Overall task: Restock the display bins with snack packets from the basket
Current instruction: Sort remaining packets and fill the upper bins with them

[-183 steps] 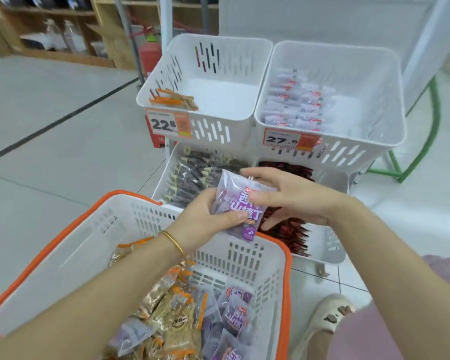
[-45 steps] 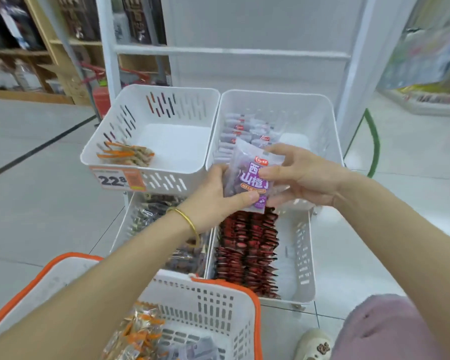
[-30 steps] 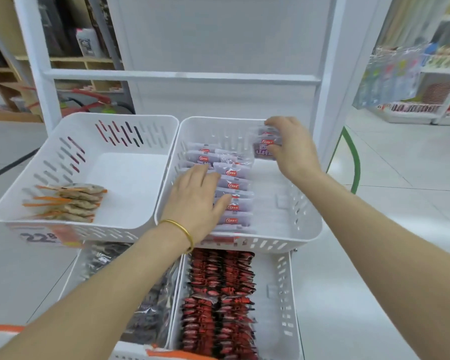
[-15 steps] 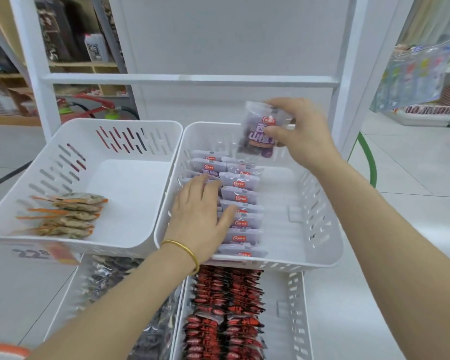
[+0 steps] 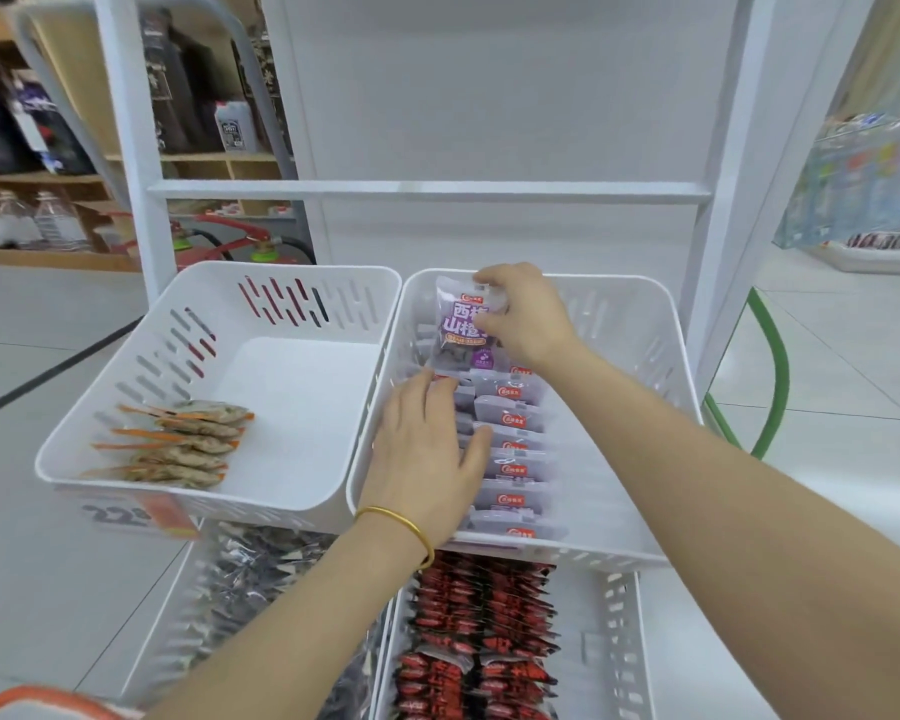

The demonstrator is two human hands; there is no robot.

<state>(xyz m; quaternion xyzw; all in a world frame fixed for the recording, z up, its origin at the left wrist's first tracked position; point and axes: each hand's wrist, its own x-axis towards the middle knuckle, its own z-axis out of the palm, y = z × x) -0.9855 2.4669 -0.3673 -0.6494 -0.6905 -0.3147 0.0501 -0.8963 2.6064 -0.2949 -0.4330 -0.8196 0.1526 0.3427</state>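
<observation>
My right hand (image 5: 523, 315) pinches a purple snack packet (image 5: 462, 330) upright at the far end of the upper right white bin (image 5: 640, 356). A row of matching purple packets (image 5: 513, 454) lies stacked in that bin. My left hand (image 5: 427, 462), with a gold bangle at the wrist, rests flat with straight fingers on the left side of that row. Only an orange rim corner of the basket (image 5: 37, 701) shows at the bottom left.
The upper left bin (image 5: 302, 407) holds a few orange-edged packets (image 5: 178, 441) at its near left. Below are a bin of dark packets (image 5: 250, 579) and a bin of red packets (image 5: 481, 636). A white rack frame (image 5: 427, 192) stands behind, with shop shelves at the back left.
My right hand has lowered the purple packet from above the bin's far wall down to the far end of the row. My left hand stays pressed on the stacked packets.
</observation>
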